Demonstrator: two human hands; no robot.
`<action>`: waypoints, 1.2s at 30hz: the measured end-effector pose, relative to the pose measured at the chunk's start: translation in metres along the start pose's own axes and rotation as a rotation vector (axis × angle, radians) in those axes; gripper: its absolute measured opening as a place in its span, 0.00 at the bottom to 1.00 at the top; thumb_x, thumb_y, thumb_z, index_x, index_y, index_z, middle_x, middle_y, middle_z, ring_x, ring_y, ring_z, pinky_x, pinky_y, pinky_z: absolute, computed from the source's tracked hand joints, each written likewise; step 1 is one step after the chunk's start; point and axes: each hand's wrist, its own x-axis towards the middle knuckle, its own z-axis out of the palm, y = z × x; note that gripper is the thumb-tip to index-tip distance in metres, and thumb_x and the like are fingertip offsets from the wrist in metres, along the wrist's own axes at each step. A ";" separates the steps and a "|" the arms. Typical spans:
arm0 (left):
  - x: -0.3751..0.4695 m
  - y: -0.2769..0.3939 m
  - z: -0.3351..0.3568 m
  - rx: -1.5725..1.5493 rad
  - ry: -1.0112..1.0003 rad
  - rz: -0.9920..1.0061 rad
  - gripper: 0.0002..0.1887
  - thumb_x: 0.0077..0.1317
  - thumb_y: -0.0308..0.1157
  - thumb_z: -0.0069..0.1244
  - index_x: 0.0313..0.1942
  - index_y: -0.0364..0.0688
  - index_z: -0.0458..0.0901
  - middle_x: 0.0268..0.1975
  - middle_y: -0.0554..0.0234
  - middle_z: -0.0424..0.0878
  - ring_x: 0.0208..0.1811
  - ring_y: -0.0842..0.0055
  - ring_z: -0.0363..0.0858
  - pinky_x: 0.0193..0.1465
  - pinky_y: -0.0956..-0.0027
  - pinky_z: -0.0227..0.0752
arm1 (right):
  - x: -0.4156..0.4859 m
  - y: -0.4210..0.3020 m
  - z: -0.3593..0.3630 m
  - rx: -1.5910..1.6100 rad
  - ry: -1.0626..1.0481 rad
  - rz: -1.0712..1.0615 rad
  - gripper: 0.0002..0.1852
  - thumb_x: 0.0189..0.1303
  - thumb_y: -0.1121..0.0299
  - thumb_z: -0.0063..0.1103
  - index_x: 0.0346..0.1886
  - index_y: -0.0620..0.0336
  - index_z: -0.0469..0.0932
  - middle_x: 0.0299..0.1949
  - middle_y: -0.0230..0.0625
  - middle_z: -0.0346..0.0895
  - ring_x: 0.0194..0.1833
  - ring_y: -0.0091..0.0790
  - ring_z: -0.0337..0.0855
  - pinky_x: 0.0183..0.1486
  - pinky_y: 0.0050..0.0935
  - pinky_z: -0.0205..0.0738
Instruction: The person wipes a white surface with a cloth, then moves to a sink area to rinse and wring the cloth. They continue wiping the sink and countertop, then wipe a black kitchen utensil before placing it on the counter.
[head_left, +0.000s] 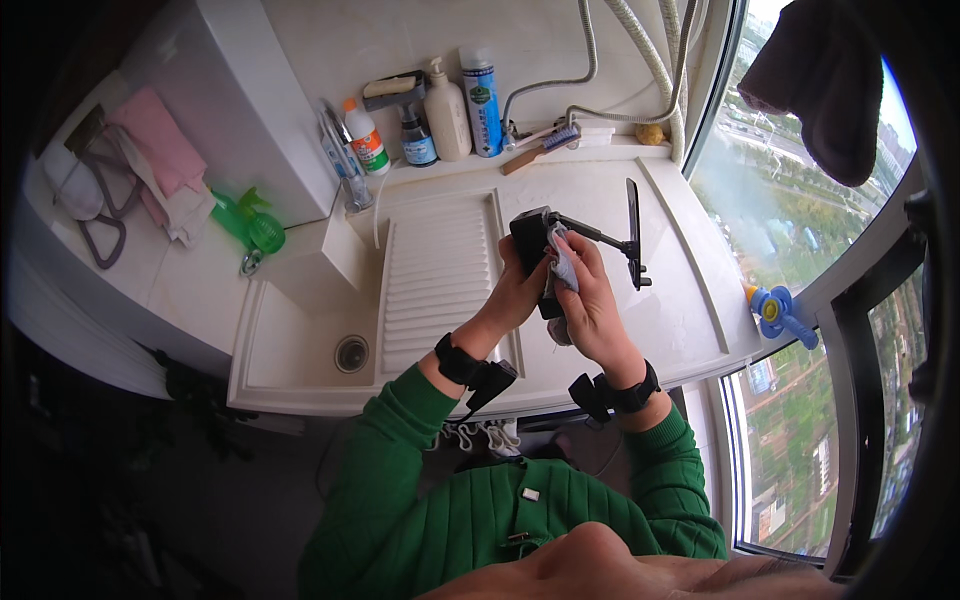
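Observation:
My left hand (514, 289) grips a black device (529, 231), a boxy body with a jointed arm (589, 229) that reaches right to a thin dark plate (634, 225). In my right hand (598, 311) is a grey cloth (562, 262), pressed against the device's right side. Part of the cloth hangs below the device. Both hands are held above the white washboard sink counter, right of the ribbed washboard (439, 285). What the device is, I cannot tell. Black straps with small units are on both wrists.
The sink basin (300, 337) lies at left, with a green spray bottle (262, 229) and pink cloth (161, 142) beyond. Along the back ledge stand several bottles (448, 112), a wooden-handled brush (540, 150) and metal hoses (551, 84). A blue toy-like item (780, 315) sits by the window.

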 end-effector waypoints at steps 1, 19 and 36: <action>0.000 -0.001 -0.001 0.089 0.027 0.002 0.23 0.69 0.37 0.40 0.55 0.36 0.49 0.51 0.54 0.67 0.54 0.73 0.69 0.56 0.69 0.64 | -0.001 -0.002 0.002 -0.020 0.007 -0.029 0.27 0.55 0.79 0.42 0.62 0.63 0.60 0.61 0.52 0.55 0.61 0.52 0.59 0.63 0.36 0.55; 0.008 0.016 -0.012 0.398 0.123 0.219 0.25 0.69 0.51 0.32 0.46 0.34 0.52 0.46 0.52 0.61 0.50 0.67 0.64 0.55 0.66 0.58 | 0.001 0.001 0.025 -0.346 0.003 -0.169 0.30 0.51 0.79 0.49 0.62 0.65 0.60 0.65 0.59 0.50 0.65 0.59 0.53 0.66 0.43 0.50; 0.001 0.038 -0.013 -0.682 -0.099 -0.086 0.32 0.68 0.59 0.23 0.65 0.50 0.53 0.64 0.64 0.60 0.65 0.72 0.59 0.66 0.67 0.54 | 0.047 -0.024 0.027 -0.527 -0.085 -0.347 0.30 0.44 0.75 0.52 0.57 0.65 0.67 0.62 0.51 0.58 0.65 0.57 0.55 0.65 0.43 0.54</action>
